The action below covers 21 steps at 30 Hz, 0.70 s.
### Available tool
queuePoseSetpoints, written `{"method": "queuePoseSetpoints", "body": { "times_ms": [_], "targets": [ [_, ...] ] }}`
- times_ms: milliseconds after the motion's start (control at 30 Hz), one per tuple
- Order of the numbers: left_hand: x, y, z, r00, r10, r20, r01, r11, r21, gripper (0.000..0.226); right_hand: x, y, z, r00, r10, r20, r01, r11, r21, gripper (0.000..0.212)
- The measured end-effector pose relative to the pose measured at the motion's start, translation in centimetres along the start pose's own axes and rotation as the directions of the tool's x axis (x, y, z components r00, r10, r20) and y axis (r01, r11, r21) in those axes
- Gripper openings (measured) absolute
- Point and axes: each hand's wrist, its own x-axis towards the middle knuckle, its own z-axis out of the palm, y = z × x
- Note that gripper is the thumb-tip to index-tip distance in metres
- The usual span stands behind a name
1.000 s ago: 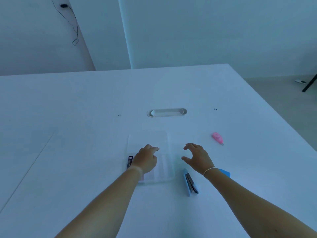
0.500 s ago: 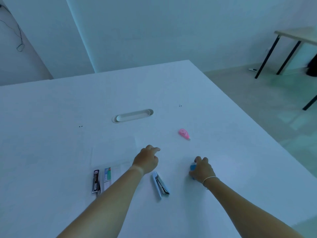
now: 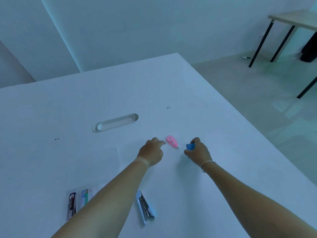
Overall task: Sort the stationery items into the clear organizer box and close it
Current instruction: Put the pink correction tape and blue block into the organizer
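My right hand [image 3: 198,152] grips a small blue item [image 3: 190,146], lifted slightly off the white table [image 3: 214,134]. My left hand [image 3: 151,152] reaches forward with its fingers loosely curled; a fingertip sits just left of the pink correction tape [image 3: 172,141], apart from it. The clear organizer box [image 3: 96,167] lies open at the lower left, its lid hard to make out; a black item [image 3: 71,206] and a green-white item [image 3: 84,198] rest in its near part, partly behind my left forearm. A light blue stapler [image 3: 145,209] lies between my forearms.
An oval cable grommet [image 3: 115,123] is set into the table beyond the box. The table's right edge drops to the floor. A second table [image 3: 295,19] with black legs stands at the far right.
My right hand has picked up the blue item and carried it forward. My left hand has reached toward the pink correction tape. The view has shifted, so the box and stapler sit lower.
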Motion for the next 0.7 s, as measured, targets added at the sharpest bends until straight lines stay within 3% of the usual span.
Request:
{"method": "queuePoseSetpoints", "body": {
  "times_ms": [233,433,567,700],
  "targets": [
    [5.2,2.2,-0.2,0.995,0.077,0.061,-0.085,0.984,0.154,0.052,5.1,-1.1,-0.6,1.000,-0.017,-0.011,0.017,0.999,0.041,0.027],
    [7.6,2.1,1.3,0.974,0.149,0.173,-0.203,0.911,0.358,0.054,7.8,-1.4,0.2,0.999,-0.032,0.020,0.031,0.999,0.043,0.030],
    [7.5,1.9,2.1,0.993,0.098,0.072,-0.118,0.929,0.350,0.026,8.6,-1.7,0.8,0.999,-0.037,0.005,0.036,0.998,0.059,0.031],
    [6.6,1.1,2.1,0.998,0.026,0.057,-0.041,0.959,0.279,0.033,8.2,-1.9,1.3,0.999,-0.042,-0.003,0.042,0.997,0.071,0.032]
  ]
}}
